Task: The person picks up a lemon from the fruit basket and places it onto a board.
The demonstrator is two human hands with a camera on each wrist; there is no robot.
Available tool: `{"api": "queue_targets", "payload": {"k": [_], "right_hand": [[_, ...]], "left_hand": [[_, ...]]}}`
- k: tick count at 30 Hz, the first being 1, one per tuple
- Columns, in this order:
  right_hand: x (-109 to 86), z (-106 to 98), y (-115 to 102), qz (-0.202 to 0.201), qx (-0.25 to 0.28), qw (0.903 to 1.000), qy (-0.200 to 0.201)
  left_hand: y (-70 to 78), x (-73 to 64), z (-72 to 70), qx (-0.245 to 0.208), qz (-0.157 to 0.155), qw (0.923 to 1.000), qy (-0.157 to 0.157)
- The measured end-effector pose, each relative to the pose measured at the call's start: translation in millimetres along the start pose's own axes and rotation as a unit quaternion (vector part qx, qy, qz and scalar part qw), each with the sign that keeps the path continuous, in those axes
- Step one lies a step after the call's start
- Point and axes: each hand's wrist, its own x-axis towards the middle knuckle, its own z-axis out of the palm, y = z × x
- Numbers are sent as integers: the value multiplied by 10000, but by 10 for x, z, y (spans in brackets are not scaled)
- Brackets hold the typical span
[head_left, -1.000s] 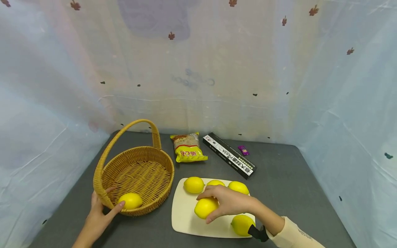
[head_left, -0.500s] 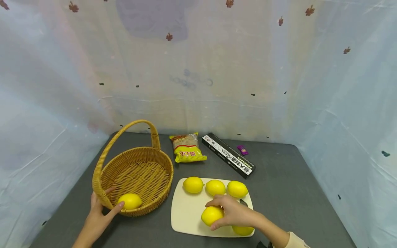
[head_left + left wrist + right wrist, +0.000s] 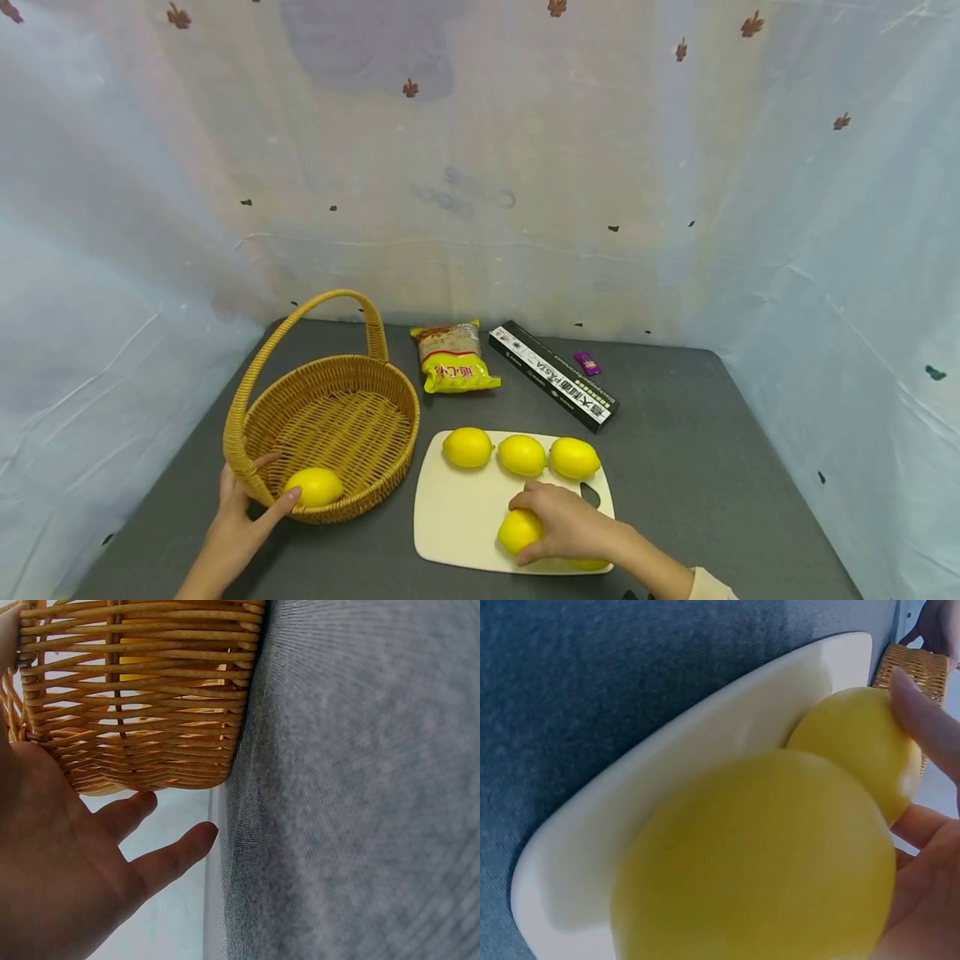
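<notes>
My left hand grips the near left rim of a round wicker basket, its thumb lying over the rim. In the left wrist view, some fingers spread beside the woven wall. One lemon lies inside the basket by that thumb. My right hand holds another lemon between thumb and fingers, low over the cream cutting board. Right behind it, another lemon looms large in the right wrist view; the hand mostly hides it in the head view.
Three lemons stand in a row along the board's far edge, the middle one among them. Farther back lie a yellow food bag, a black pasta box and a small purple packet. The basket's tall handle arches upward.
My right hand has moved right and toward me with the lemon, lower over the board. The far row of lemons now shows fully. The left hand and basket stay put.
</notes>
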Motion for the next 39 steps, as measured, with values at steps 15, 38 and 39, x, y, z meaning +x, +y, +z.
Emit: {"api": "queue_targets", "payload": {"k": [15,38,39], "right_hand": [[13,38,7,-15,-475,9989,-38],[96,-203,-74,-114,-473,9987,-128],[117,-243,-88,-88,-352,9992,-178]], "left_hand": [[8,11,4,17,42,10000,0],[2,-3,13,13,80,9999,60],[1,-1,14,11,88,9999,62]]}}
